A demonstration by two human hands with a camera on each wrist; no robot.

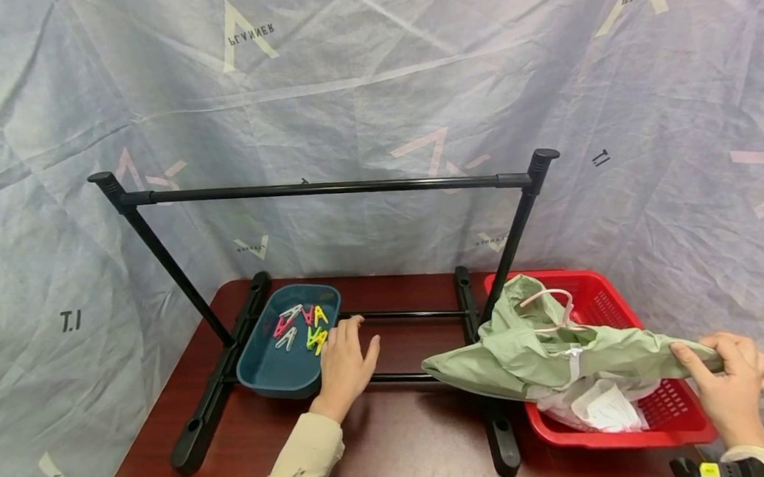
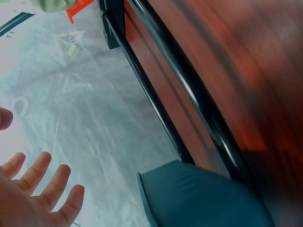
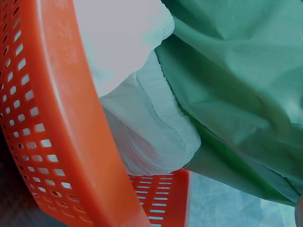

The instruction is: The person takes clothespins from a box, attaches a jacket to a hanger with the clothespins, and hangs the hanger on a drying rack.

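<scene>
My right hand (image 1: 731, 384) pinches one end of a light green garment (image 1: 497, 367), thumb on top. A pale pink hanger (image 1: 563, 307) pokes out of the garment's middle, its hook upward. The cloth hangs over a red basket (image 1: 675, 436), where white cloth (image 1: 610, 407) lies; in the right wrist view the green fabric (image 3: 236, 94) fills the right side. My left hand (image 1: 346, 363) holds nothing, fingers loosely extended beside the right rim of a blue tray (image 1: 275, 375). Several pink, white and yellow clothespins (image 1: 287, 339) lie in that tray.
A black rack stands on the dark red table (image 1: 410, 443), its top bar (image 1: 325, 188) running across above the tray. Two lower bars (image 1: 414, 314) join its feet, and the right foot (image 1: 503, 444) sits close to the basket. Grey printed sheeting (image 1: 346, 108) hangs behind.
</scene>
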